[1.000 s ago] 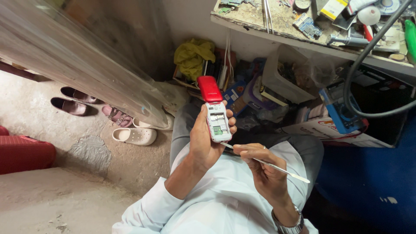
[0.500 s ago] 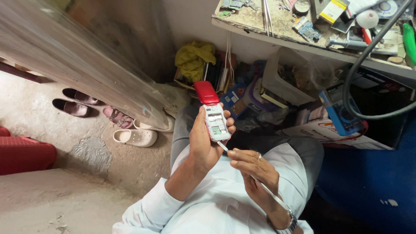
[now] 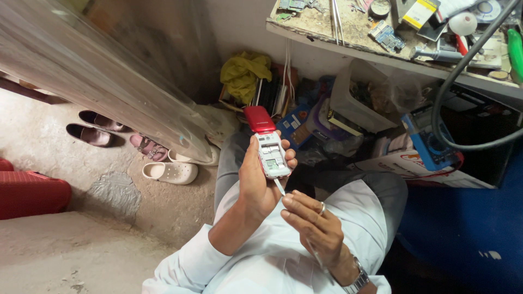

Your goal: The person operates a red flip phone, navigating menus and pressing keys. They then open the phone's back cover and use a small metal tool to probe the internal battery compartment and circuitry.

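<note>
The right hand (image 3: 313, 228) has drawn back toward the lap, its thin tool (image 3: 279, 187) now touching the phone's (image 3: 268, 144) lower edge. The left hand (image 3: 260, 182) grips it upright (back already off, insides still exposed).

I see left hand (image 3: 260, 182) gripping opened red flip phone (image 3: 268, 142) | right hand (image 3: 311, 222) pinching thin tool (image 3: 279, 187) at phone's lower edge | cluttered shelf (image 3: 348, 44) above

Your left hand (image 3: 256, 182) holds the phone (image 3: 268, 146) above your lap; your right hand (image 3: 313, 226) sits just below it, its tool (image 3: 279, 187) touching the phone's lower edge. Shoes (image 3: 131, 147) lie to your left, the workbench (image 3: 392, 49) ahead on your right.
</note>
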{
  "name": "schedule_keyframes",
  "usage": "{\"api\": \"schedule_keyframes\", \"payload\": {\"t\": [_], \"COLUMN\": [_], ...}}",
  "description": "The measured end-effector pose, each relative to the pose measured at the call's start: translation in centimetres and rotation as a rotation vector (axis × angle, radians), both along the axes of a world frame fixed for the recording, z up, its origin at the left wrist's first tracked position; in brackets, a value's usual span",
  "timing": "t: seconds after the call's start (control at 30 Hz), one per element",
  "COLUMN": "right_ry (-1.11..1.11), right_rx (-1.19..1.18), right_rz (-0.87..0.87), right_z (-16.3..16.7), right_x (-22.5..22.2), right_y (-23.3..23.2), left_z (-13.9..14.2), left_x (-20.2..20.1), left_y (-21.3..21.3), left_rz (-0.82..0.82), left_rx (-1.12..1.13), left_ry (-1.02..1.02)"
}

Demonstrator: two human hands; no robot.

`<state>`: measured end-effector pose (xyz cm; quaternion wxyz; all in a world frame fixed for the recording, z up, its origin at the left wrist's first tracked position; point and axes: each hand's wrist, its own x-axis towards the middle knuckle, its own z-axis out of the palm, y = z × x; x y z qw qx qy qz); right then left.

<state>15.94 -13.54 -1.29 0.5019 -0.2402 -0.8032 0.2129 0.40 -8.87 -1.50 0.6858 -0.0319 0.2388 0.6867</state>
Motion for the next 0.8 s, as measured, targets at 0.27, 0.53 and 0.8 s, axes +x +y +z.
{"api": "schedule_keyframes", "payload": {"t": [0.27,0.53,0.8], "right_ry": [-0.171,0.189,0.126], "right_rx": [0.204,-0.111,-0.256], "right_rz": [0.002,-0.123,-0.061], "right_z": [-1.1,-1.4,0.7], "right_x": [0.6,0.3,1.5], "right_y": [0.3,-0.7,0.2], "left_z": [0.2,0.4,0.2], "left_x": [0.9,-0.2,0.0], "left_y": [-0.5,-0.3,-0.4], "left_rz": [-0.034,0.023,0.013], "left_rx": [-0.089,0.004,0.012], "left_ry": [0.037,0.056,0.136]}}
